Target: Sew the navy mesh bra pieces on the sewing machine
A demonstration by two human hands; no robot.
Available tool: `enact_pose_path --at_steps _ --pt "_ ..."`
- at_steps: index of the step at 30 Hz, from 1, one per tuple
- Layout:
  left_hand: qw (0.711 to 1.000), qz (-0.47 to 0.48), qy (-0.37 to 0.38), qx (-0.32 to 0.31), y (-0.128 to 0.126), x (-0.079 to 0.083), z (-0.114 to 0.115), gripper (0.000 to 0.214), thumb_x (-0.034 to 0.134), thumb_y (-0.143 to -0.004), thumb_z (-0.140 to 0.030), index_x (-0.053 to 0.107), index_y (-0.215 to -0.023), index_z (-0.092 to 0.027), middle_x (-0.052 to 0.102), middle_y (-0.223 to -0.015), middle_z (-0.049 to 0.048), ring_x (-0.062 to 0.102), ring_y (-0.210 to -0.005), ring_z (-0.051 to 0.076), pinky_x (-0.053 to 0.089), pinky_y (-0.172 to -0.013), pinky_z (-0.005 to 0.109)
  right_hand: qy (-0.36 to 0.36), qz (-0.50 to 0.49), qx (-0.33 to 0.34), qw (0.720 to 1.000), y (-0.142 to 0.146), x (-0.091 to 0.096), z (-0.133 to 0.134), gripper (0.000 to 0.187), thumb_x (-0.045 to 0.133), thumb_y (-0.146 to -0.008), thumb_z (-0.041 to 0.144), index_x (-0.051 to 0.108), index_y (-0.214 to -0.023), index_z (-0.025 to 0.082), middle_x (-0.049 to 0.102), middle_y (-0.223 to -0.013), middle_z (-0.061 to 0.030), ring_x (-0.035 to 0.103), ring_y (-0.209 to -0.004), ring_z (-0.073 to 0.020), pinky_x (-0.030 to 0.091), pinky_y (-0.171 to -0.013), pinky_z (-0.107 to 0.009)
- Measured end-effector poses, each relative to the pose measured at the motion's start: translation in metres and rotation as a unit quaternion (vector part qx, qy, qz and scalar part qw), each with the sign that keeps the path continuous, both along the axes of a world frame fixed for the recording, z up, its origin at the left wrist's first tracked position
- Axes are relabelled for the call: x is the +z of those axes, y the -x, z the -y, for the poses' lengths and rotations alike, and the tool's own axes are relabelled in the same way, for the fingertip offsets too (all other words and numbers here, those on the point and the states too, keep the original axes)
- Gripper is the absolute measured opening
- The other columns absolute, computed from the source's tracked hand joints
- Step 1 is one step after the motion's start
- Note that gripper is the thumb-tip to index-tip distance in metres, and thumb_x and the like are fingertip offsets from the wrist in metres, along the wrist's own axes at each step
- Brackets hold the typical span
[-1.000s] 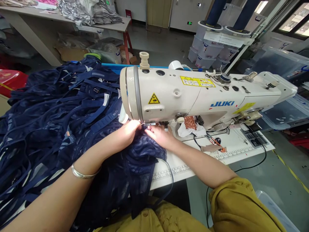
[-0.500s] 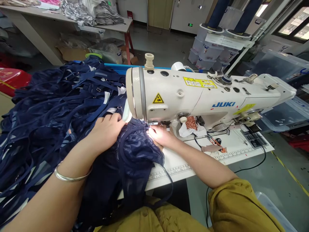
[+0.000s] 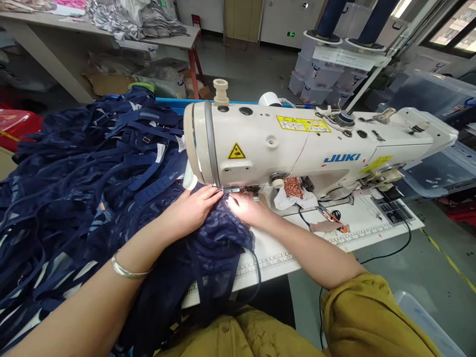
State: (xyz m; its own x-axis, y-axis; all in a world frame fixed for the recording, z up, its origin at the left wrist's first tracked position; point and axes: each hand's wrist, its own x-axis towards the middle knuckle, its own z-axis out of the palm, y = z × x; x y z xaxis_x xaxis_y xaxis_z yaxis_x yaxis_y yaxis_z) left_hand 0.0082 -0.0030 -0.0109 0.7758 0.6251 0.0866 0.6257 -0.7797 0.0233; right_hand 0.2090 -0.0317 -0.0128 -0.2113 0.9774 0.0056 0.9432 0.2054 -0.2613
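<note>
A navy bra (image 3: 219,233) with sheer patterned cups lies under the head of a white JUKI sewing machine (image 3: 312,144), and part of it hangs over the table's front edge. My left hand (image 3: 193,210), with a silver bangle at the wrist, lies flat on the fabric, fingers stretched toward the needle area. From the other side my right hand (image 3: 247,208) pinches the bra's edge close to the presser foot (image 3: 234,190). The needle itself is too small to make out. Beside my left hand a white lever (image 3: 189,177) sticks out behind the machine head.
A large heap of navy bras (image 3: 82,183) fills the left side. Right of the needle are a cloth holding copper-coloured bits (image 3: 293,188), orange-handled tools (image 3: 336,223) and a black tray (image 3: 394,210). Dark thread cones (image 3: 334,20) stand behind. A ruler strip (image 3: 264,262) runs along the table's front.
My left hand has left the white lever and moved right and down onto the bra near the needle. The right hand keeps its pinch in nearly the same place. The view shifted slightly.
</note>
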Motion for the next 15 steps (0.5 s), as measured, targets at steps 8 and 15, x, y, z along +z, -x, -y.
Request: enact_pose_path --at_steps 8,15 --pt "0.997 0.075 0.027 -0.011 -0.004 0.002 -0.008 0.039 0.034 -0.097 -0.023 0.061 -0.123 -0.010 0.059 -0.114 0.0176 0.054 -0.108 0.028 0.042 -0.100 0.048 0.018 0.040 -0.007 0.999 -0.009 0.010 -0.003 0.042 0.032 -0.099 0.034 0.071 -0.109 0.025 0.074 -0.107 -0.0062 0.068 -0.096 -0.0243 0.050 -0.082 -0.035" --pt "0.994 0.080 0.071 -0.032 -0.002 0.005 -0.013 0.041 0.033 -0.096 -0.023 0.068 -0.118 -0.016 0.064 -0.103 0.0145 0.058 -0.101 0.027 0.046 -0.093 0.045 0.036 -0.004 -0.032 0.999 -0.013 0.009 -0.005 0.042 0.036 -0.100 0.050 0.068 -0.117 0.029 0.072 -0.117 -0.0032 0.067 -0.105 -0.0240 0.050 -0.088 -0.034"
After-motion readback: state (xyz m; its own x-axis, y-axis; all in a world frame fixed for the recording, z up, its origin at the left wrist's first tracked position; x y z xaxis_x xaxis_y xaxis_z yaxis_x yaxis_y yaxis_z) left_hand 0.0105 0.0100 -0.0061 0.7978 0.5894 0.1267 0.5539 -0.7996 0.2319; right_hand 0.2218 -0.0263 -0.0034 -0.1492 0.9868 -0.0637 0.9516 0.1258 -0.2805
